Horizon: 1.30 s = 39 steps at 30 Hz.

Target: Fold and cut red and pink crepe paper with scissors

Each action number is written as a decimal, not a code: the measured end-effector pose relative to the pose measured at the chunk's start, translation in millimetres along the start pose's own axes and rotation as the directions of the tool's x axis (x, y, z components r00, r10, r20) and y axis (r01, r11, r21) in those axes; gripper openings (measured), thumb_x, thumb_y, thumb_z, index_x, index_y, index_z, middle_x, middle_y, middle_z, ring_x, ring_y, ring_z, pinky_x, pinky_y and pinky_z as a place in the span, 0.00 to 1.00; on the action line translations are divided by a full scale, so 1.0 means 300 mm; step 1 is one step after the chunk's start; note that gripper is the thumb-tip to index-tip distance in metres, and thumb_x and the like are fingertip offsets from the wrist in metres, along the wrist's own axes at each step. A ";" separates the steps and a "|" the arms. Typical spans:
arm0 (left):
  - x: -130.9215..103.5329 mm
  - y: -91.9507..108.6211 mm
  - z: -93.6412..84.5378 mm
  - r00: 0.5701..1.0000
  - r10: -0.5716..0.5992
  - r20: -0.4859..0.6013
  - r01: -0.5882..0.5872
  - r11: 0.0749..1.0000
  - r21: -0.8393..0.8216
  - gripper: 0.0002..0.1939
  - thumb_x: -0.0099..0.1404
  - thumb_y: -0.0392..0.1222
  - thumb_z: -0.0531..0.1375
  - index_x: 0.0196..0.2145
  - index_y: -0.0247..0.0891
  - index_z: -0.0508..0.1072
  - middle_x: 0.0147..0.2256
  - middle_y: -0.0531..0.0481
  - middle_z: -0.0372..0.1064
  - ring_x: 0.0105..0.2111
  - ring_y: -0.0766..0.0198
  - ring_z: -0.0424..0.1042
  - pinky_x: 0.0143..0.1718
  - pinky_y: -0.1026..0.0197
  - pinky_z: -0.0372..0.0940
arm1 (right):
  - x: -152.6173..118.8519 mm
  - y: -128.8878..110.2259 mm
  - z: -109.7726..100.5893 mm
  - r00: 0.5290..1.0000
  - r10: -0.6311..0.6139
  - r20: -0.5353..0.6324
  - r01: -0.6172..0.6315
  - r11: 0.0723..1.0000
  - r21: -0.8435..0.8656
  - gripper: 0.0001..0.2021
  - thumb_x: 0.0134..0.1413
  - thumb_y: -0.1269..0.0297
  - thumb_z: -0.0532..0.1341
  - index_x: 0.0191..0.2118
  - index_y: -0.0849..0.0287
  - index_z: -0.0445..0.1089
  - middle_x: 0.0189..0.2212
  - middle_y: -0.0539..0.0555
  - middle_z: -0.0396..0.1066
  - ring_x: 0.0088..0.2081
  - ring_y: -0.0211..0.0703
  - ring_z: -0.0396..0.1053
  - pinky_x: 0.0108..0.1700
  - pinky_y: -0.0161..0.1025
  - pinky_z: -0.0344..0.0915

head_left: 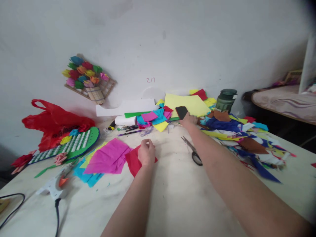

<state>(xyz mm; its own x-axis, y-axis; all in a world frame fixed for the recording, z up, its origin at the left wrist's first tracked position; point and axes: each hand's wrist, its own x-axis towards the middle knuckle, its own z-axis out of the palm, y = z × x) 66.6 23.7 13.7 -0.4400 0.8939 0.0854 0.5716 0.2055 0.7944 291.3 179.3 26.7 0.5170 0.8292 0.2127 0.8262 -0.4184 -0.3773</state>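
only one bit of writing can be read: "217" (pixel 150 80), pencilled small on the white wall above the worktop's far edge.

the left hand (pixel 146 152) rests near the middle of the worktop (pixel 177 194), its grip curled and pinching the top edge of a red paper sheet (pixel 132 162) that lies flat under it. the sheet is a plain, bright red square turned cornerwise, its left corner touching a magenta paper sheet (pixel 108 160) that overlaps yellow and blue sheets beside it.

the right hand (pixel 189 118) is stretched toward the far edge, its grip closed on a black phone (pixel 181 112), held by the lower end with the dark screen tilted up, over a large yellow sheet (pixel 189 104).

scissors (pixel 192 151) lie just left of the right forearm, blades pointing to the far edge. a heap of coloured paper scraps (pixel 237 135) covers the right side. near the left edge sit a glue gun (pixel 59 184), a green board (pixel 74 143) and a red plastic bag (pixel 55 121). a dark green jar (pixel 225 99) stands at the far edge.
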 end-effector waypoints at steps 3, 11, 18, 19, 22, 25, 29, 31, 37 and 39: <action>0.001 0.000 0.000 1.000 0.001 0.000 -0.001 1.000 0.006 0.16 0.61 0.53 0.48 0.39 0.44 0.67 0.31 0.50 0.73 0.34 0.60 0.71 0.32 0.59 0.59 | -0.005 0.000 0.003 0.999 0.008 -0.045 -0.006 0.999 0.031 0.32 0.40 0.53 0.61 0.49 0.67 0.56 0.45 0.69 0.62 0.49 0.58 0.59 0.46 0.47 0.54; 0.003 -0.002 0.000 1.000 0.015 0.004 -0.015 1.000 0.028 0.13 0.60 0.47 0.49 0.41 0.45 0.66 0.31 0.52 0.73 0.35 0.61 0.71 0.32 0.60 0.59 | -0.035 -0.023 0.005 0.986 0.096 -0.138 -0.073 0.984 0.163 0.29 0.43 0.52 0.58 0.49 0.66 0.56 0.45 0.69 0.60 0.48 0.60 0.58 0.45 0.48 0.53; -0.003 0.009 -0.007 1.000 0.005 0.008 -0.006 0.999 0.046 0.14 0.60 0.47 0.49 0.42 0.44 0.66 0.32 0.50 0.73 0.36 0.61 0.71 0.33 0.59 0.59 | -0.065 -0.102 -0.039 0.979 -0.050 -0.196 0.094 0.970 0.223 0.31 0.44 0.48 0.56 0.50 0.64 0.53 0.44 0.67 0.62 0.47 0.59 0.57 0.46 0.49 0.51; -0.001 0.006 -0.006 1.000 0.009 0.005 -0.009 0.999 0.044 0.14 0.60 0.47 0.49 0.42 0.44 0.66 0.32 0.50 0.73 0.36 0.60 0.71 0.33 0.59 0.59 | -0.070 -0.121 -0.042 0.977 -0.092 -0.192 0.135 0.965 0.224 0.31 0.44 0.48 0.56 0.51 0.63 0.53 0.43 0.67 0.62 0.46 0.58 0.58 0.46 0.49 0.51; 0.005 -0.005 0.001 1.000 0.019 0.000 -0.019 0.998 0.053 0.14 0.60 0.47 0.49 0.42 0.44 0.66 0.32 0.50 0.73 0.36 0.60 0.71 0.34 0.59 0.59 | -0.074 -0.184 -0.037 0.955 -0.261 -0.142 0.287 0.936 0.203 0.31 0.43 0.49 0.57 0.51 0.63 0.54 0.43 0.65 0.64 0.45 0.57 0.59 0.45 0.47 0.53; 0.007 -0.011 0.004 1.000 0.025 0.000 -0.025 0.997 0.068 0.14 0.60 0.48 0.50 0.42 0.45 0.66 0.33 0.51 0.73 0.36 0.61 0.70 0.34 0.59 0.59 | -0.067 -0.242 -0.016 0.911 -0.403 -0.093 0.413 0.899 0.149 0.33 0.40 0.51 0.59 0.52 0.62 0.54 0.43 0.64 0.64 0.46 0.58 0.59 0.45 0.46 0.53; 0.002 -0.006 -0.002 1.000 0.023 0.001 -0.023 0.997 0.072 0.13 0.60 0.48 0.49 0.42 0.46 0.66 0.33 0.52 0.72 0.36 0.60 0.70 0.33 0.59 0.59 | -0.053 -0.295 0.014 0.882 -0.471 -0.020 0.471 0.878 0.089 0.35 0.39 0.51 0.60 0.54 0.61 0.54 0.45 0.64 0.63 0.47 0.57 0.59 0.46 0.46 0.53; -0.001 -0.002 -0.005 1.000 0.022 -0.001 -0.022 0.997 0.073 0.13 0.59 0.47 0.49 0.41 0.46 0.66 0.33 0.52 0.73 0.36 0.59 0.70 0.33 0.59 0.59 | -0.052 -0.308 0.020 0.880 -0.476 0.011 0.474 0.879 0.055 0.36 0.39 0.50 0.60 0.55 0.61 0.53 0.46 0.64 0.63 0.48 0.57 0.59 0.47 0.47 0.53; -0.002 0.002 -0.007 1.000 0.018 -0.002 -0.018 0.996 0.083 0.13 0.59 0.47 0.50 0.41 0.45 0.66 0.32 0.51 0.73 0.37 0.59 0.70 0.33 0.59 0.59 | -0.061 -0.282 0.001 0.855 -0.518 -0.006 0.518 0.854 0.051 0.34 0.41 0.43 0.57 0.52 0.60 0.59 0.48 0.63 0.63 0.51 0.58 0.57 0.49 0.49 0.52; -0.002 0.002 -0.006 1.000 0.021 -0.001 -0.020 0.997 0.076 0.13 0.59 0.47 0.50 0.41 0.45 0.66 0.32 0.51 0.73 0.37 0.59 0.70 0.33 0.59 0.59 | -0.056 -0.245 -0.010 0.887 -0.456 -0.075 0.462 0.881 0.101 0.28 0.48 0.44 0.52 0.48 0.60 0.63 0.46 0.62 0.65 0.49 0.56 0.59 0.48 0.49 0.53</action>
<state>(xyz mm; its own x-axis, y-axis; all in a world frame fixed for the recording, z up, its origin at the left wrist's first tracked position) 65.9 22.7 15.2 -0.4286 0.8977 0.1020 0.6311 0.2167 0.7448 222.5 195.0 53.5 0.0980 0.8983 0.4283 0.9441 0.0522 -0.3254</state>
